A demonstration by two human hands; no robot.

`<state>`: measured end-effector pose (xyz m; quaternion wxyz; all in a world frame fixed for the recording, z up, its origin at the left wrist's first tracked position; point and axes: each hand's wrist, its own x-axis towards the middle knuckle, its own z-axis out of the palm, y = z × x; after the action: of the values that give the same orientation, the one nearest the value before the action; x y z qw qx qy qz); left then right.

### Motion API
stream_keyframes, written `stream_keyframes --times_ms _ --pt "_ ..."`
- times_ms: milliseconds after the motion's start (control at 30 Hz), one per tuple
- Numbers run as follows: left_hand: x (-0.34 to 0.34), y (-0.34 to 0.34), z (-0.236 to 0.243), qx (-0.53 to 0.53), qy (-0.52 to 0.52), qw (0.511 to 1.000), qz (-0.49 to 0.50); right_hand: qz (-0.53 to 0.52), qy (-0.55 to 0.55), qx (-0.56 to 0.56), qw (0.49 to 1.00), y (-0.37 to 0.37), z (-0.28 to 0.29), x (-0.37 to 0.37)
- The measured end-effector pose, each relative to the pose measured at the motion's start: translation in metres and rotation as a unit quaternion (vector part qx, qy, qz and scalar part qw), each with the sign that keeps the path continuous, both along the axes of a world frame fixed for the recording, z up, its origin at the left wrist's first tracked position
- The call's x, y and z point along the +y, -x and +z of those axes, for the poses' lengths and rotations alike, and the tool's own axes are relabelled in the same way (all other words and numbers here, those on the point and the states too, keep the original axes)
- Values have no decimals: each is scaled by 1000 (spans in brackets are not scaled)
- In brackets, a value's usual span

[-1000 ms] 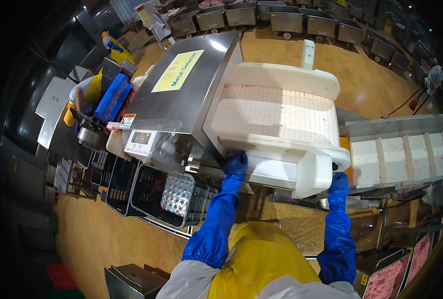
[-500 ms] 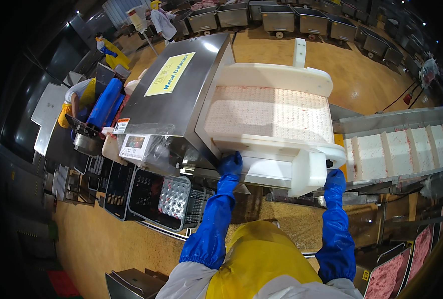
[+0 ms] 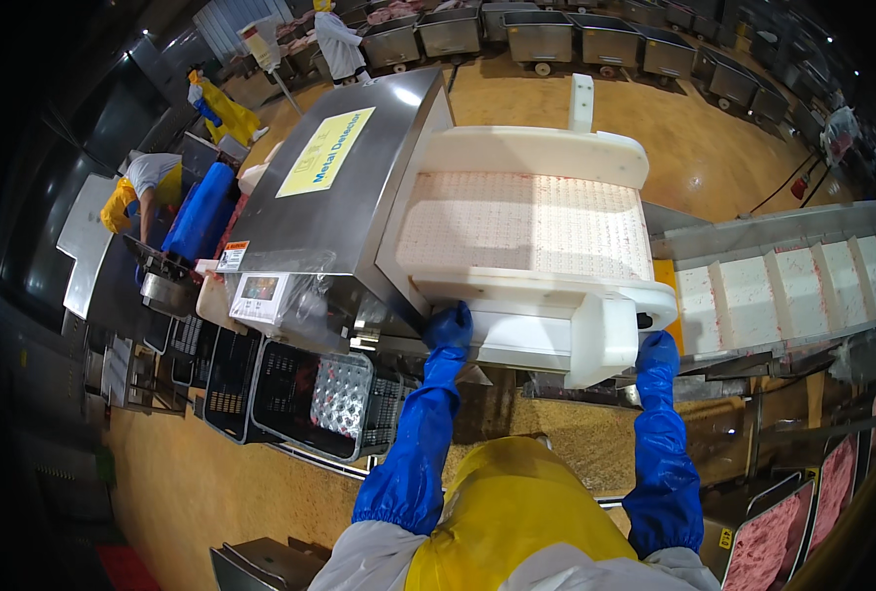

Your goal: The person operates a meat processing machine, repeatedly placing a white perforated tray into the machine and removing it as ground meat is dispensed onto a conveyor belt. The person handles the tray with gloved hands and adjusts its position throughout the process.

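The pink-specked conveyor (image 3: pixel 526 222) lay right of the steel box (image 3: pixel 349 217). The left hand (image 3: pixel 449 325) was curled near where they met, the right hand (image 3: pixel 658 355) by the conveyor's near right end; whether either gripped anything, or how much was done or left, I couldn't tell.

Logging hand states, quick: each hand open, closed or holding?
Left hand: at the white conveyor; grip cannot be told.
Right hand: by its right end; grip cannot be told.

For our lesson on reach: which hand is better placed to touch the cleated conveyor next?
Probably the right hand: it is nearer the cleated conveyor; the left hand is by the metal housing.
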<state>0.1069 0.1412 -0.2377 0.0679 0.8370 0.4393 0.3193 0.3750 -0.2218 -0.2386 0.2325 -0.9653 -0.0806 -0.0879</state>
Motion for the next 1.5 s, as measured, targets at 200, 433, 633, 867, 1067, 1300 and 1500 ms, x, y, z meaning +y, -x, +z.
stream_keyframes --times_ms 200,433,633,867,1067,1300,1500 --pt "-2 -4 2 -6 4 1000 -11 -4 -17 -3 1000 -2 -3 -2" --pt "-3 -4 7 11 36 999 -16 11 -33 -10 999 1 2 -2" --pt "-5 -5 9 11 46 999 -16 5 -25 -5 1000 -2 -1 -4" --pt "4 0 -6 26 25 999 -19 -2 -18 -4 1000 3 2 -1" --pt "-3 -4 -1 43 49 998 -16 2 -8 35 999 -3 0 -5" --pt "-5 -8 -3 51 30 998 21 -13 15 39 999 -5 3 -4" --pt "-6 -7 -1 54 7 998 32 -10 16 48 999 -3 1 -3"
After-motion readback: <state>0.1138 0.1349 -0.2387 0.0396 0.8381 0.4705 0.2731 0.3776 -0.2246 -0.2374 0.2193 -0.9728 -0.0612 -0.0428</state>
